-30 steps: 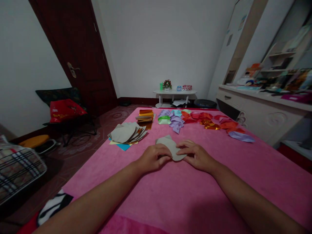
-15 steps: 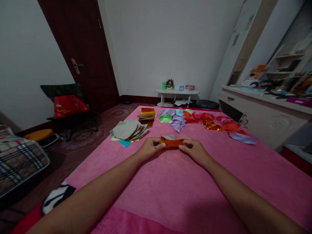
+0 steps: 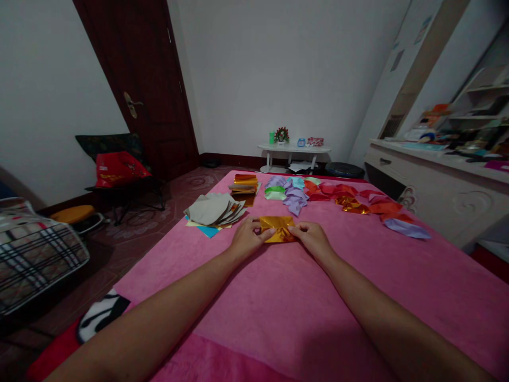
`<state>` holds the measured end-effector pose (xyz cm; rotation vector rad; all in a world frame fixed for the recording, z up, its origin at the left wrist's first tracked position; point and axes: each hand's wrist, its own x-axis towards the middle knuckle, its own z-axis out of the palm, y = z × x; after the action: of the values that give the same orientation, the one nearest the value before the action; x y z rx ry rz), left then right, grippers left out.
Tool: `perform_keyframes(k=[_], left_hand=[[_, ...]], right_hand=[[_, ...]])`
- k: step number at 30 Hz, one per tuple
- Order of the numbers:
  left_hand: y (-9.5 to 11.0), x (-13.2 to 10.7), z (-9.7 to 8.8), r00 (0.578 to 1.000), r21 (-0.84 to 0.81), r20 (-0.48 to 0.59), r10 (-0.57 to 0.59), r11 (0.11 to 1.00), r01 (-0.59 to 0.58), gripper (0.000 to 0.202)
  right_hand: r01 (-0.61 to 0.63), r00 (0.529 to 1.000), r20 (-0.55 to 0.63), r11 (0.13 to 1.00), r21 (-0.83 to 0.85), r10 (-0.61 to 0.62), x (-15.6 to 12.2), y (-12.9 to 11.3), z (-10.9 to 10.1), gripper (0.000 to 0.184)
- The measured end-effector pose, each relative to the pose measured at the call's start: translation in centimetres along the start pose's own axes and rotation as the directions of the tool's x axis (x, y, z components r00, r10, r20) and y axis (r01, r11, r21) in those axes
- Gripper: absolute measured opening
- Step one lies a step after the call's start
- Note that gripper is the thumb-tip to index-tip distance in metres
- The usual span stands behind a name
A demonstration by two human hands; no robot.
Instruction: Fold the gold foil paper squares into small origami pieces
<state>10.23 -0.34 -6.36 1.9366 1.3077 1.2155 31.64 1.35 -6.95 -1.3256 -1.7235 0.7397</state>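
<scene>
Between my two hands is a shiny gold foil paper [image 3: 277, 223], roughly rectangular, its creased face turned toward me just over the pink cloth. My left hand [image 3: 250, 236] pinches its left end, thumb on the front. At the right end, my right hand [image 3: 311, 236] grips the edge between thumb and fingers. Beyond my left hand lies a fanned pile of grey-backed paper sheets [image 3: 209, 208], with blue and yellow sheets under it. A stack of folded gold papers [image 3: 244, 187] sits behind that pile.
Folded paper pieces in purple [image 3: 295, 201], green [image 3: 274, 192], red [image 3: 328, 190] and gold [image 3: 352, 205] spread along the far right of the pink cloth [image 3: 254, 307]. A white dresser [image 3: 433, 175] stands to the right. Past the far edge is a small white table [image 3: 294, 148].
The foil paper has turned from a narrow orange strip with grey showing behind to a broader gold face. Both hands still hold its ends. The view has shifted slightly left.
</scene>
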Motion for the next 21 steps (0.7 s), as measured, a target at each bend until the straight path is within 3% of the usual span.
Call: perform_keyframes(k=[8, 17, 21], left_hand=[[-0.4, 0.2, 0.2, 0.996, -0.215, 0.087, -0.016, 0.976, 0.034, 0.026], [0.9, -0.2, -0.4, 0.999, -0.429, 0.007, -0.048, 0.902, 0.047, 0.039], [1.2, -0.3, -0.5, 0.999, -0.466, 0.026, -0.023, 0.884, 0.033, 0.037]], right_hand=[[0.0, 1.0, 0.027, 0.993, 0.116, -0.004, -0.6, -0.6, 0.0, 0.029], [-0.008, 0.988, 0.146, 0.927, 0.374, -0.051, -2.1, -3.0, -0.3, 0.033], [-0.013, 0.984, 0.164, 0.878, 0.478, -0.075, -2.5, -3.5, 0.0, 0.034]])
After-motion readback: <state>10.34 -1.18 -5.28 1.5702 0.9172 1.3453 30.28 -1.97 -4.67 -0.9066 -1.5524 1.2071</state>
